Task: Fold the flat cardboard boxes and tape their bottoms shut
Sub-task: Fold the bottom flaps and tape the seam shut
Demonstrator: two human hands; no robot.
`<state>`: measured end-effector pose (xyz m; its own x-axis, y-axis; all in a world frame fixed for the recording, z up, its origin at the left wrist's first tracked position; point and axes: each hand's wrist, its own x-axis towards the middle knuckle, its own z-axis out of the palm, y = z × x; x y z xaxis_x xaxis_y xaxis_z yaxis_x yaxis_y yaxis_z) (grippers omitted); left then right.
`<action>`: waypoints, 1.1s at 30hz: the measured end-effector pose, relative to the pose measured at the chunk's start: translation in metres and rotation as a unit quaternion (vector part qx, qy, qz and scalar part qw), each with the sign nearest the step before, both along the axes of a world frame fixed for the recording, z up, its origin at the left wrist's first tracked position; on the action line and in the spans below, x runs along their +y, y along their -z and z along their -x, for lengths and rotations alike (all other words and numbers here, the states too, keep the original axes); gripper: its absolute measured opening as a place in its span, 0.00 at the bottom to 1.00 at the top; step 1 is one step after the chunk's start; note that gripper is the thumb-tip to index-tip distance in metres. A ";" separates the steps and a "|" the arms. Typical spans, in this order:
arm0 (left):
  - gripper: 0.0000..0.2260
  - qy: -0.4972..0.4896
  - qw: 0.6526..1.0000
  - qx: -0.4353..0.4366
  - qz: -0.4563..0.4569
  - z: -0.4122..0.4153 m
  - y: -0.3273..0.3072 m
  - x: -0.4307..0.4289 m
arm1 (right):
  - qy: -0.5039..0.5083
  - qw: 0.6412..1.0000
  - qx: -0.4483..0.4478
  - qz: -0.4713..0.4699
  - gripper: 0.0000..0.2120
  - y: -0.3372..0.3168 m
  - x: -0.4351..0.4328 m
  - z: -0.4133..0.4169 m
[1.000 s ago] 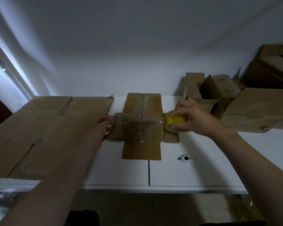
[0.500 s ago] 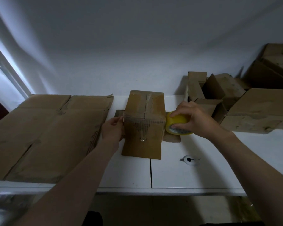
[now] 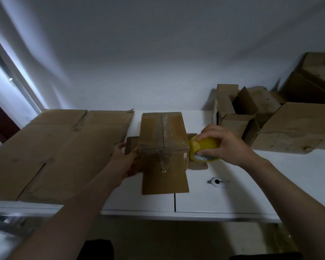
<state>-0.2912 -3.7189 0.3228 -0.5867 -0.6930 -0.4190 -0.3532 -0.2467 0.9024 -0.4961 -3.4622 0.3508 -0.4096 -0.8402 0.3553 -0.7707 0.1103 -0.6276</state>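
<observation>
Big flat cardboard (image 3: pixel 60 147) lies on the white table (image 3: pixel 270 175), at nine o'clock from the box (image 3: pixel 163 147). The left hand (image 3: pixel 124 160) presses its mostly straight fingers on the box's left side. At the box's three o'clock, the right hand (image 3: pixel 225 145) wraps round the yellow tape roll (image 3: pixel 204 150), which touches the box. More boxes (image 3: pixel 289 128) pile at two o'clock.

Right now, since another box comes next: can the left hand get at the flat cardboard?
Probably yes: the left hand, on the box's side, lies beside the flat cardboard, nothing between.
</observation>
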 end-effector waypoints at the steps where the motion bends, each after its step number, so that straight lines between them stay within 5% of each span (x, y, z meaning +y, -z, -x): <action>1: 0.25 0.003 0.999 -0.024 0.033 0.000 -0.001 0.001 | 0.004 1.000 0.005 -0.003 0.17 0.000 0.000 0.000; 3: 0.28 -0.011 0.992 -0.066 0.107 0.003 -0.004 0.003 | 0.011 1.000 0.021 -0.009 0.18 0.001 0.000 0.000; 5: 0.20 -0.055 0.975 -0.054 0.209 0.005 -0.012 0.013 | 0.014 0.999 0.037 -0.013 0.17 0.000 -0.001 -0.001; 7: 0.12 -0.068 0.912 0.004 0.405 0.004 -0.023 0.030 | 0.012 0.999 0.048 -0.013 0.17 -0.001 -0.002 -0.003; 10: 0.14 0.088 0.795 0.093 0.593 0.014 -0.024 0.058 | 0.010 0.998 0.060 -0.017 0.17 0.000 -0.005 -0.005; 12: 0.20 0.225 0.747 0.061 0.622 0.028 -0.010 0.076 | 0.008 0.997 0.074 -0.011 0.17 0.000 -0.008 -0.006; 15: 0.27 0.286 0.693 -0.005 0.662 0.043 0.000 0.101 | 0.001 0.994 0.108 0.011 0.18 0.003 -0.009 -0.005; 22: 0.37 0.283 0.672 -0.104 0.677 0.038 -0.003 0.100 | 0.004 0.995 0.098 -0.007 0.18 0.006 -0.004 0.000; 28: 0.33 0.310 0.692 -0.186 0.624 0.023 -0.021 0.072 | 0.015 0.998 0.064 -0.019 0.18 0.005 -0.006 0.000; 33: 0.42 0.334 0.702 -0.190 0.600 0.016 -0.014 0.035 | 0.022 0.998 0.049 -0.023 0.18 0.004 -0.005 -0.001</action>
<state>-0.3076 -3.6837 0.3368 -0.9525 -0.3040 0.0176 -0.2993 0.9455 0.1284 -0.4953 -3.4674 0.3465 -0.4117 -0.8384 0.3572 -0.8223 0.1728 -0.5422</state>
